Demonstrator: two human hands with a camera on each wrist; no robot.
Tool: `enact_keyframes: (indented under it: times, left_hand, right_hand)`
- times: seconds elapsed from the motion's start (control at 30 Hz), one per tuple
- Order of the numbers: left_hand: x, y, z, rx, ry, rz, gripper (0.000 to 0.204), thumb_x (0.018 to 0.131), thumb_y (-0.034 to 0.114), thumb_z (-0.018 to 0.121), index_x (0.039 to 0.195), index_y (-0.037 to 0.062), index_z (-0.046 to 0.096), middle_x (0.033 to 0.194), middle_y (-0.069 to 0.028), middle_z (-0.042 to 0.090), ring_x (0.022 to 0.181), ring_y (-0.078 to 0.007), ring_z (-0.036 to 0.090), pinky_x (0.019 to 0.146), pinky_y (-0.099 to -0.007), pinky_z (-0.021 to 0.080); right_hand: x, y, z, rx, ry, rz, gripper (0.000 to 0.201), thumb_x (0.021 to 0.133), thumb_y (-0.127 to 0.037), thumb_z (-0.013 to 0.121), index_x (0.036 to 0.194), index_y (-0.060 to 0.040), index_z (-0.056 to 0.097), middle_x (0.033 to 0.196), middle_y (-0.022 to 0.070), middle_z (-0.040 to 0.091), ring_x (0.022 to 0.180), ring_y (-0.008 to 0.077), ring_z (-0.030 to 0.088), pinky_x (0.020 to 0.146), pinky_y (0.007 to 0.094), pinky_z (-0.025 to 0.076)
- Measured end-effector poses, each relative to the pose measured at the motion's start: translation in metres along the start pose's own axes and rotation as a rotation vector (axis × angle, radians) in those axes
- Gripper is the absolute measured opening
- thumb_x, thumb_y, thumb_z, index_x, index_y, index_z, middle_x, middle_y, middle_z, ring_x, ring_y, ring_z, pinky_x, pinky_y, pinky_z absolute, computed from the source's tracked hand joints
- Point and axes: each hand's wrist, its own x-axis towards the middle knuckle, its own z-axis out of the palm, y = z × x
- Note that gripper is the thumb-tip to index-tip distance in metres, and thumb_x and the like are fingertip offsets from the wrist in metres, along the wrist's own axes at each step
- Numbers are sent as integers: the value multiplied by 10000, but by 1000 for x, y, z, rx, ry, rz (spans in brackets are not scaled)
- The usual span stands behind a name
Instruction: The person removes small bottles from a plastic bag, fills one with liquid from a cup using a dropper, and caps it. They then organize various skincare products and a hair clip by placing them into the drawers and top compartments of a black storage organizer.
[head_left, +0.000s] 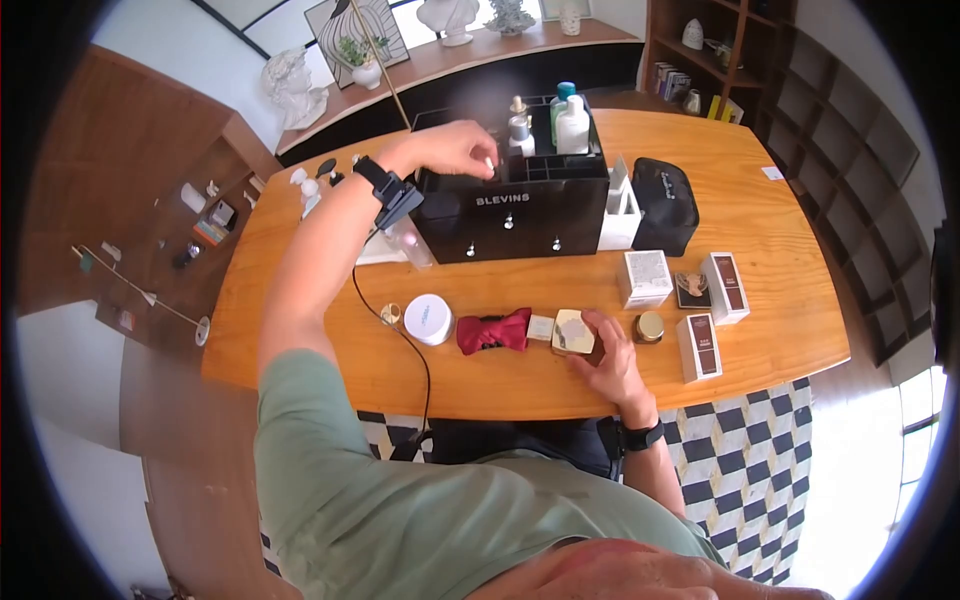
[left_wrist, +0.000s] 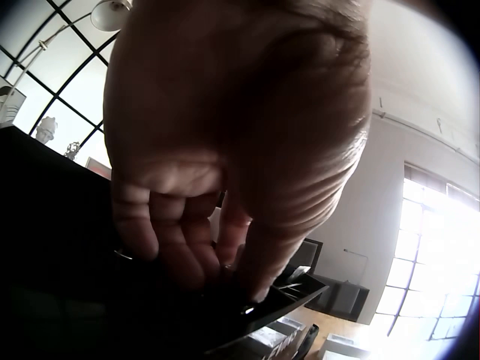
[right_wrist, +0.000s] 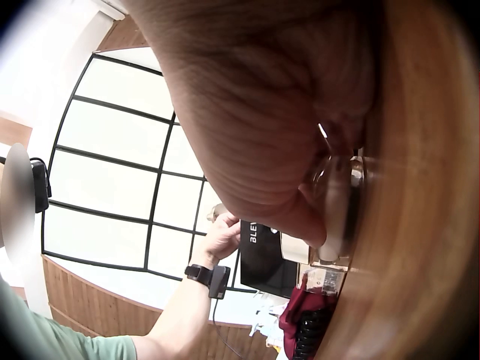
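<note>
At the top front of a black cosmetics organizer [head_left: 450, 215] marked BLEVINS, my left hand [head_left: 455, 148] bends over a compartment. Its thumb and fingers come together on a small white item [head_left: 491, 163], mostly hidden, whose kind I cannot tell. The left wrist view has the curled fingers [left_wrist: 176, 240] reaching down inside the dark rim. Down on the table, my right hand [head_left: 615, 365] grips the right side of a square cream-and-gold case [head_left: 572, 332]. Beside that case lie a small pale box [head_left: 540, 328] and a dark red bow [head_left: 493, 331].
A white round jar [head_left: 428, 318] stands left of the bow, near a black cable [head_left: 428, 375]. Right of my right hand are a gold-lidded jar [head_left: 648, 327] and several cartons, one white-and-brown box [head_left: 700, 348] nearest. A black pouch [head_left: 665, 205] and bottles [head_left: 572, 125] are farther back.
</note>
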Motion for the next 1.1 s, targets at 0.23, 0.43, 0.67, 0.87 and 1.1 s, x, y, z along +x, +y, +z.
enact_keyframes:
  times: [0.23, 0.43, 0.67, 0.87, 1.1]
  left_hand:
    - [-78, 1, -45, -166, 326, -61, 189, 983, 117, 696, 1135, 6, 699, 1008, -28, 719, 932, -92, 661, 817, -268, 531]
    - [-217, -11, -19, -444, 471, -298, 194, 998, 53, 656, 1181, -12, 664, 1077, -9, 689, 982, -72, 634, 847, -251, 517]
    - [-299, -14, 132, -396, 450, -620, 118, 931, 63, 719, 1036, 10, 704, 894, 5, 671, 764, -58, 566, 674, -249, 471]
    - [-302, 5, 178, -264, 432, -625, 163, 936, 52, 708, 1086, -10, 693, 895, -24, 674, 743, -91, 592, 671, -261, 488]
    - [-293, 1, 188, -298, 445, -627, 157, 925, 49, 709, 1064, -21, 692, 930, -119, 689, 831, -212, 697, 730, -332, 540]
  right_hand:
    - [4, -6, -1, -18, 3, -37, 657, 697, -16, 846, 1302, 19, 593, 1277, 224, 647, 1159, 401, 643, 1005, 404, 527]
    - [5, -7, 0, -19, -15, -8, 659, 709, 5, 829, 1320, 8, 583, 1303, 234, 626, 1216, 434, 607, 1039, 441, 508]
    - [7, -9, 2, -34, -11, -4, 673, 708, 7, 822, 1335, 2, 579, 1297, 226, 627, 1178, 421, 632, 1003, 421, 531]
    - [7, -8, 3, -54, -11, -3, 681, 707, 6, 823, 1344, 5, 582, 1324, 227, 621, 1211, 402, 630, 1030, 411, 523]
    - [7, -5, 5, -28, -13, 17, 670, 717, 0, 822, 1342, 12, 582, 1327, 231, 620, 1217, 404, 629, 1037, 410, 518]
